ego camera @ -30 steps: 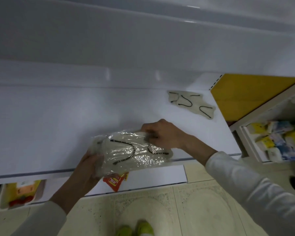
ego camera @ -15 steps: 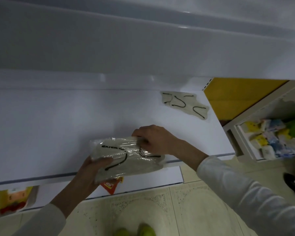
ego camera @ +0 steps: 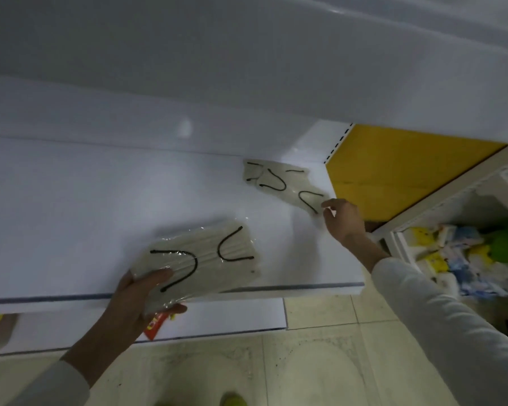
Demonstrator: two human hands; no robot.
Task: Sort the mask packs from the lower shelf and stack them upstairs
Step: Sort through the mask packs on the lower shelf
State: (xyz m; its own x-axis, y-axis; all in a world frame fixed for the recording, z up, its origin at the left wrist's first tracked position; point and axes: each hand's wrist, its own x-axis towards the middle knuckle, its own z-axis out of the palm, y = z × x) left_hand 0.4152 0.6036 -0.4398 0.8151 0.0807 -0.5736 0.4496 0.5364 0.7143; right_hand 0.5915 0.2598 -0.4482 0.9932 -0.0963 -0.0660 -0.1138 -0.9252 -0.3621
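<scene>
The left hand grips the near end of a clear-plastic-wrapped pack of pale beige face masks with black ear loops, thumb laid flat on top and fingers curled beneath. This pack lies on the front part of the broad white upper shelf, its near corner jutting out over the shelf's front edge where the hand holds it. The right hand is well apart from the left, reaching toward the back right corner of the same shelf; its thumb and forefinger are loosely curved with a gap between them, just beside the near corner of a second wrapped bundle of beige masks that lies flat there – whether the fingertips touch its wrap cannot be told, nor whether that bundle is one pack or two overlapping. Behind the right hand stands a yellow side panel. Under the upper shelf runs a white lower shelf, and a red-orange packet shows just below the left hand. To the right, a neighbouring white rack holds a jumble of small yellow, blue and white packets. Both arms wear white sleeves, and below them lies a pale tiled floor – the tip of a green shoe shows at the bottom edge
</scene>
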